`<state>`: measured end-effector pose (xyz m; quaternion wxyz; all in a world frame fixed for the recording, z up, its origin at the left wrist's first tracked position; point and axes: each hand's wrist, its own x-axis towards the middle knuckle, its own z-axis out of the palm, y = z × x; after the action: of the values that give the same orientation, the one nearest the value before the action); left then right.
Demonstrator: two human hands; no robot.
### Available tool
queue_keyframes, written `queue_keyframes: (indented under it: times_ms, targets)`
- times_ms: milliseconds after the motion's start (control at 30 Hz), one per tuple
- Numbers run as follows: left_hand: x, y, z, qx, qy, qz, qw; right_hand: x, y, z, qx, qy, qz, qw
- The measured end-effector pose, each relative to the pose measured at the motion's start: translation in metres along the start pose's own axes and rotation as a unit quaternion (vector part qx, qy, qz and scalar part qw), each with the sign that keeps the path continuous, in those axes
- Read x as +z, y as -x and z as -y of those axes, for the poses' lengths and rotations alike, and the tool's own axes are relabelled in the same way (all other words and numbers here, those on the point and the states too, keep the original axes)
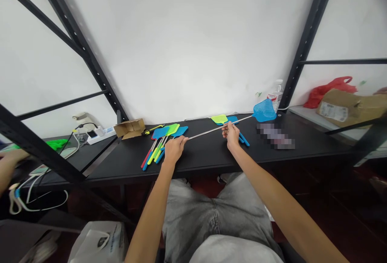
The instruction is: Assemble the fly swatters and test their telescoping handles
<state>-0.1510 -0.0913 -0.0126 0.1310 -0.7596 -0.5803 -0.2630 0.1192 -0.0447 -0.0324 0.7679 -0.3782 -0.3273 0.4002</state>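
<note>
A blue fly swatter [264, 110] with a long, thin metal shaft stretches across the front of me, its head to the right. My left hand [175, 148] is closed around its handle end, which the fingers hide. Farther along the shaft, my right hand [231, 134] pinches the metal. Left of my left hand lies a fanned group of several swatters [160, 133] with blue and green heads and red, blue and yellow-green handles. Behind my right hand rest a yellow-green swatter head [219, 119] and a blue one, with blue handles [243, 139] showing below.
An open cardboard box [130, 129] and a yellow-and-black tool [155, 129] sit at the back left of the black table [199, 156]. A plastic bottle [275, 94] stands at the back right, near a blurred-out item [275, 136]. Black rack posts flank both sides. Another person's hand [13, 158] shows far left.
</note>
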Motion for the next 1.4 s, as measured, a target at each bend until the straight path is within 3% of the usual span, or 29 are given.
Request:
queue_keyframes:
  times_ms: [200,467,600,800,1133,1400]
  targets:
    - [-0.001,0.001,-0.003,0.02,0.067,-0.014,0.997,0.0,0.001,0.003,0.002,-0.015,-0.013,1.0]
    - [0.003,-0.003,0.003,0.044,0.033,-0.092,0.994,0.002,0.003,0.004,0.009,-0.011,-0.009,1.0]
    - [0.004,-0.002,0.003,-0.017,0.005,-0.139,0.99,0.003,0.002,0.003,0.005,-0.007,0.0,1.0]
    - [0.0,0.0,0.005,-0.191,-0.031,-0.228,0.954,0.002,0.001,0.002,0.011,-0.011,-0.004,1.0]
    - [0.002,-0.001,0.008,-0.207,0.01,-0.196,0.959,0.002,0.003,0.0,0.001,-0.003,0.014,1.0]
    - [0.003,-0.001,0.01,-0.113,0.031,-0.149,0.982,0.002,0.003,-0.001,0.0,-0.003,0.026,1.0]
